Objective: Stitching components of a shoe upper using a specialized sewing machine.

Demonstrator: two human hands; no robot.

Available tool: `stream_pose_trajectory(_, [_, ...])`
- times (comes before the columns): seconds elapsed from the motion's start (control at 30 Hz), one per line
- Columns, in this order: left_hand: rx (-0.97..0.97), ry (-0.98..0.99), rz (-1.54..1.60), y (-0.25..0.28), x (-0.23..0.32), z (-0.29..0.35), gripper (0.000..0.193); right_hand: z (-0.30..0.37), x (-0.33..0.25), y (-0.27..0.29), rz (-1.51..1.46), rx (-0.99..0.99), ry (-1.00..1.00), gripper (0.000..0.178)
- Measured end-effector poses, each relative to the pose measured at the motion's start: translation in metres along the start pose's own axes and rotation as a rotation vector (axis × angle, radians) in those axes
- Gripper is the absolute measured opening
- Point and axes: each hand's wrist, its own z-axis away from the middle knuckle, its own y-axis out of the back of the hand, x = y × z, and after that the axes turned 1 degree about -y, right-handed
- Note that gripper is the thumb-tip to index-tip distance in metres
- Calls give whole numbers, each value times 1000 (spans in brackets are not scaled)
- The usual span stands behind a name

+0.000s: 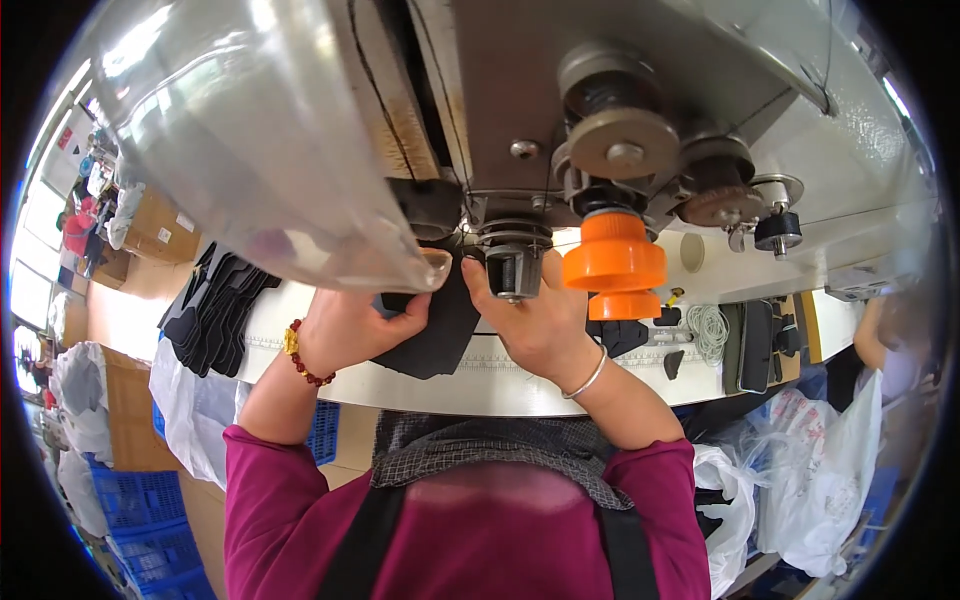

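Note:
A dark fabric piece (440,335) lies on the white bed of a sewing machine (480,150), its upper end under the needle area. My left hand (350,328), with a red beaded bracelet, is closed on the fabric's left side. Its thumb points right across the fabric, while its fingers are partly hidden behind a clear plastic guard (270,150). On the other side, my right hand (540,330) rests beside the needle area with thumb and forefinger spread. The thumb tip touches the fabric's right edge. The machine's head partly hides the right fingertips.
Black cut pieces (215,310) are stacked at the bed's left end. Orange knobs (613,255) hang over the bed, right of my right hand. A coil of cord (707,333) and dark pouches (755,345) lie farther right. Blue crates (150,520) stand lower left; plastic bags (815,480) lower right.

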Motion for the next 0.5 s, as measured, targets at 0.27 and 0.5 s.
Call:
stream_pose_trajectory(0.27, [-18, -8, -14, -1, -2, -1, 38, 3, 5, -10, -96, 74, 2, 39])
stream_pose_trajectory(0.5, [-29, -52, -68, 2, 1, -6, 37, 3, 3, -4, -60, 1, -17, 37])
